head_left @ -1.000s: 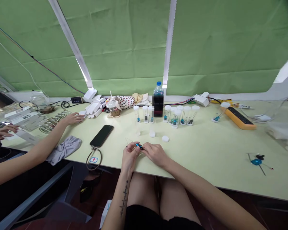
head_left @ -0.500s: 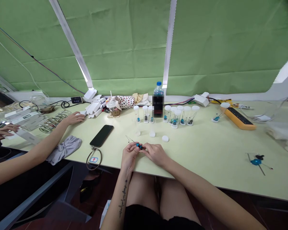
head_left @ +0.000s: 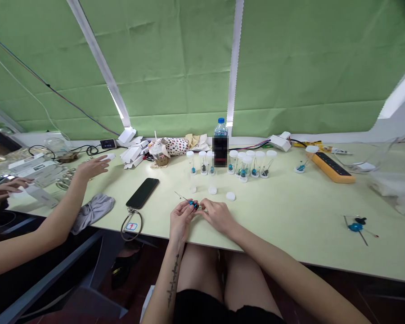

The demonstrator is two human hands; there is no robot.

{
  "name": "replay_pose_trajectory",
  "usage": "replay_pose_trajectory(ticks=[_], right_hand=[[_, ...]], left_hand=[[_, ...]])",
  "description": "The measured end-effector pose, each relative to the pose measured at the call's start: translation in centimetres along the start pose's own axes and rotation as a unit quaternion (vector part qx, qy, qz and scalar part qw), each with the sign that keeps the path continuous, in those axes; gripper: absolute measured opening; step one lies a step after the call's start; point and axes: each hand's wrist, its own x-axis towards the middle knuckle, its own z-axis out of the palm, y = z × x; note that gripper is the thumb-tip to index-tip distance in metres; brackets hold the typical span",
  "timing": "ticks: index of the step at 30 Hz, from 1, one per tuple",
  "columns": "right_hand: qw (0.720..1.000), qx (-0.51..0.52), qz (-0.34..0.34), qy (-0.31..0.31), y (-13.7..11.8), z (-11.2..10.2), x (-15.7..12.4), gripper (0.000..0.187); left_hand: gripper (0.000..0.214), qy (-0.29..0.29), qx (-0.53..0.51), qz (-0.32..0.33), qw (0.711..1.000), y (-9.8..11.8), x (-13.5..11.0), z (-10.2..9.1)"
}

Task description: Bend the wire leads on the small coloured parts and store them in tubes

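Co-worker's near hand [head_left: 92,168] has pulled back from the white boxes [head_left: 135,153] since the earlier frame; the wearer's own hands have hardly shifted. Left hand [head_left: 180,221] pinches a blue-and-black piece [head_left: 191,203] just above the table [head_left: 290,216], thin wire jutting up-left. Right hand [head_left: 218,216] has thumb and forefinger nearly together at the dark end — whether they grip it, cannot tell.

Progress, as judged: well along. A row of clear tubes [head_left: 243,171], white-capped, holds similar pieces; another capped one stands by the power strip [head_left: 335,168]. Outstanding: the piece in hand, two uncapped tubes [head_left: 212,190] with nothing discernible inside, a loose cap [head_left: 230,196], and a second piece [head_left: 355,227] lying far right.

Edges: wrists sit over the table's front edge. Phone [head_left: 142,193] and ring [head_left: 132,226] limit leftward movement; uncapped tubes stand just beyond the fingers — widest room rightward.
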Motion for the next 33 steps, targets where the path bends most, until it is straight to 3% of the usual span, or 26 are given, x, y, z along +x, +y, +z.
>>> replay_pose_trajectory(ticks=[12, 19, 22, 27, 33], right_hand=[[0.998, -0.036, 0.020, -0.041, 0.02, 0.16, 0.01, 0.021], [0.999, 0.029, 0.018, -0.036, -0.42, 0.01, -0.34, 0.030], [0.998, 0.042, 0.027, -0.032, -0.44, 0.09, -0.32, 0.026], [0.994, 0.075, 0.068, -0.035, -0.43, -0.07, -0.04, 0.019], [0.996, 0.071, 0.037, -0.042, -0.51, 0.06, 0.17, 0.015]], left_hand=[[0.035, -0.002, 0.019, 0.017, 1.000, -0.19, -0.46, 0.33], [0.037, -0.005, 0.012, 0.017, 1.000, -0.06, -0.72, 0.10], [0.035, -0.013, 0.015, 0.010, 1.000, 0.10, -0.72, 0.13], [0.033, 0.021, 0.004, 0.022, 1.000, 0.31, -0.78, 0.40], [0.031, 0.027, 0.021, 0.007, 0.999, 0.73, -0.77, 0.72]])
